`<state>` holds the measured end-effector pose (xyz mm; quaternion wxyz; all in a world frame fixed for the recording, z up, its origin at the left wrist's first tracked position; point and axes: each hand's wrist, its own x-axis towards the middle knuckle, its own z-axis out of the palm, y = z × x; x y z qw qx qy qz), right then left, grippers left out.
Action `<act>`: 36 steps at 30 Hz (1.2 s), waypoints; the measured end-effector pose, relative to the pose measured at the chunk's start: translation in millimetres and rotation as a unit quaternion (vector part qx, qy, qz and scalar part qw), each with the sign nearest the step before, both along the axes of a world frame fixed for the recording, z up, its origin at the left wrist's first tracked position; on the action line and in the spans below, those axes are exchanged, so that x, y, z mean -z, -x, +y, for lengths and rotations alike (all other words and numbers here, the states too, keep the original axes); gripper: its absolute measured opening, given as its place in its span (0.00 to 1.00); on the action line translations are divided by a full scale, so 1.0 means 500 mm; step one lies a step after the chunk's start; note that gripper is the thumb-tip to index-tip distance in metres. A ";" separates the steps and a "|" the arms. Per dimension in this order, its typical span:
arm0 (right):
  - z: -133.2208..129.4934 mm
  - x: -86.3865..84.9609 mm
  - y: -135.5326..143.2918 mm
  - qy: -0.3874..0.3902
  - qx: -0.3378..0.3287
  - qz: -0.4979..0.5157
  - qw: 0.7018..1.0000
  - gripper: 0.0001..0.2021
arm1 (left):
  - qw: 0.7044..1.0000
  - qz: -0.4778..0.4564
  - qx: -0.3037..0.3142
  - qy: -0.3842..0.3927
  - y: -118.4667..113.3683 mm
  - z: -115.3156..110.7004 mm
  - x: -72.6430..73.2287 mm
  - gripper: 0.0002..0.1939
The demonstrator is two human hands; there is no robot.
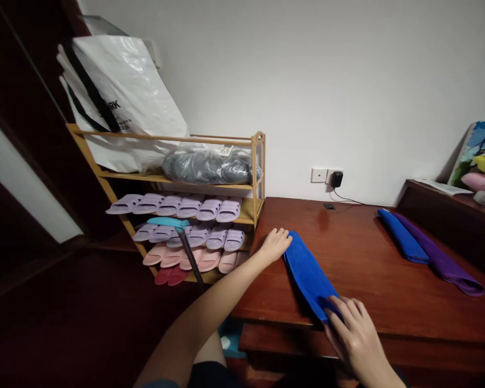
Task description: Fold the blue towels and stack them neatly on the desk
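Note:
A folded blue cloth (309, 272) lies lengthwise on the reddish-brown wooden desk (359, 291), close to its left front corner. At the cloth's far end, my left hand (275, 245) has its fingers closed on the edge. My right hand (353, 331) grips the near end by the desk's front edge, its thumb below and fingers over the top. Toward the right of the desk lie another folded blue cloth (403, 237) and a purple cloth (442, 258), side by side.
Left of the desk stands a wooden rack (258, 172) with rows of slippers (192, 206), a wrapped grey bundle (214, 166) and a large white bag (125, 81). A black plug (337, 179) sits in the wall socket. A raised shelf (440, 202) borders the desk's right side.

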<state>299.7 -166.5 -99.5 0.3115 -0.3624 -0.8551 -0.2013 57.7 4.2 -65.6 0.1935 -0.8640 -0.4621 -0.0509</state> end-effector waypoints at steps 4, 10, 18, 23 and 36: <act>-0.006 -0.013 0.040 0.096 -0.026 0.063 0.993 0.08 | 1.000 0.007 0.011 0.016 0.006 0.018 0.008 0.11; -0.012 -0.038 0.093 0.163 -0.098 0.066 0.980 0.08 | 0.999 0.022 0.026 0.026 0.043 0.015 -0.001 0.10; -0.016 -0.015 0.130 0.095 -0.092 0.025 0.991 0.15 | 0.999 0.005 0.009 0.043 0.071 -0.007 -0.006 0.09; -0.013 -0.018 0.145 0.086 -0.044 -0.021 0.995 0.20 | 0.997 -0.049 -0.019 0.057 0.077 -0.022 0.000 0.10; 0.004 -0.066 0.129 0.329 -0.063 0.090 0.938 0.11 | 0.962 -0.163 -0.068 0.208 0.099 -0.168 0.010 0.23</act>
